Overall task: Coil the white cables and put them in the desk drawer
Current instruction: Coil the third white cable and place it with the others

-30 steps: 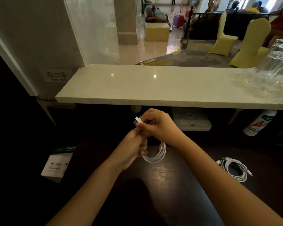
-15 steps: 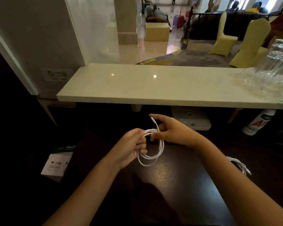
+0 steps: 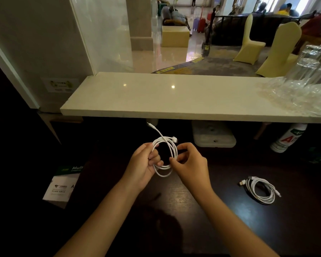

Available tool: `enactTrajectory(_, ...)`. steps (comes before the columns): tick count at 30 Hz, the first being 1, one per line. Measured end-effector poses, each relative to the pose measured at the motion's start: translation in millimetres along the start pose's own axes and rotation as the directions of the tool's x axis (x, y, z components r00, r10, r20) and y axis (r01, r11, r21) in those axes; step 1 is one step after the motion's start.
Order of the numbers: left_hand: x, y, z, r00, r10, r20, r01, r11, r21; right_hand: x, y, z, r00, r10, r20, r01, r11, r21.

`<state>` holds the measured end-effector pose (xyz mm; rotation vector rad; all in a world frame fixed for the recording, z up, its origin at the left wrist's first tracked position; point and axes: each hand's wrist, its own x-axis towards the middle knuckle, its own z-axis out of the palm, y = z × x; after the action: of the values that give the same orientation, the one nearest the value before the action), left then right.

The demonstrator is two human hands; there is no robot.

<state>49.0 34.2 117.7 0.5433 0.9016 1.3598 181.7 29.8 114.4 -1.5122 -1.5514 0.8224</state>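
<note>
A single wide-angle view is taken from head height, aimed forward and down over a dark desk (image 3: pixel 202 204). The near desk is seen close up; a pale counter (image 3: pixel 156 97) and a lobby beyond are taken in farther off.

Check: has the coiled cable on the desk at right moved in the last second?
No. The coiled cable lies at the same spot on the dark desk, same offset from the bottle.
</note>
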Motion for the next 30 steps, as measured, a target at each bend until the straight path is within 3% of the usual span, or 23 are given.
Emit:
enactTrajectory(3, -4, -3, 1, 1.000, -0.011, 0.026, 0.008, 0.994, 0.107, 8, -9, -1, 0.996, -0.076, -0.036, 0.075, 0.997, -0.006)
enactTrajectory(6, -7, -3, 4, 0.998, -0.025, 0.052, 0.017, 0.987, 0.161, 14, -11, -2, 0.973, -0.231, -0.013, 0.223, 0.950, -0.218)
enactTrajectory(9, -11, 1, 5, 0.996, -0.050, 0.073, 0.037, 0.985, 0.169, 20, -5, -3, 0.877, -0.478, -0.040, 0.390, 0.759, -0.521)
enactTrajectory(11, -13, 2, 4, 0.995, -0.050, 0.086, 0.031, 0.977, 0.210, 24, -4, -4, 0.816, -0.577, 0.025, 0.493, 0.675, -0.549)
enactTrajectory(15, -14, 2, -1, 0.997, -0.034, 0.067, 0.007, 0.928, 0.372, 30, -7, -9, 0.849, -0.453, 0.272, 0.528, 0.749, -0.401)
enactTrajectory(18, -15, -1, -6, 0.998, 0.013, 0.056, -0.039, 0.864, 0.502, 30, -8, -12, 0.850, -0.388, 0.356, 0.511, 0.770, -0.382)
enactTrajectory(25, -13, -7, -14, 0.986, 0.097, 0.138, -0.166, 0.707, 0.687, 28, -12, -14, 0.781, -0.377, 0.498, 0.614, 0.607, -0.504)
enactTrajectory(27, -15, -9, -13, 0.985, 0.083, 0.150, -0.162, 0.732, 0.662, 32, -11, -17, 0.781, -0.356, 0.512, 0.588, 0.695, -0.414)
enactTrajectory(30, -14, -8, -14, 0.987, 0.103, 0.124, -0.159, 0.753, 0.638, 41, -6, -26, 0.809, -0.201, 0.552, 0.379, 0.897, -0.228)
